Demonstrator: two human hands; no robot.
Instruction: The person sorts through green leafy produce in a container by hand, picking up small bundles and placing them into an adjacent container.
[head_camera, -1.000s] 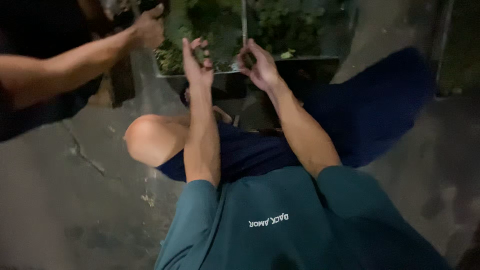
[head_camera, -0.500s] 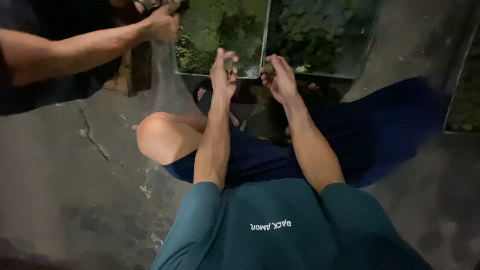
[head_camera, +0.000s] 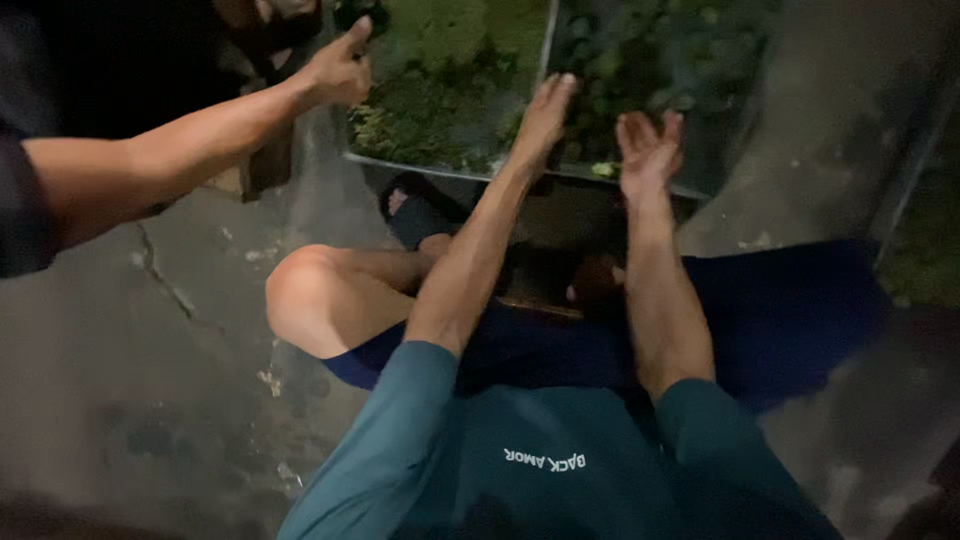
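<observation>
Green moss and darker leafy plants fill the metal planter tray (head_camera: 420, 165) at twelve o'clock, where both hands reach. The left hand (head_camera: 545, 115) stretches its fingers (head_camera: 562, 85) straight and close together, holding nothing, tips on the tray's centre divider (head_camera: 545, 45). The right hand (head_camera: 648, 150) spreads its fingers (head_camera: 670, 125) loosely, empty, over the dark leaves (head_camera: 650, 60) just inside the near rim. At ten o'clock another person's hand (head_camera: 338, 70) touches the tray's left corner. A black sandal (head_camera: 415, 210) rests on the cracked concrete floor (head_camera: 150, 350) below the tray.
</observation>
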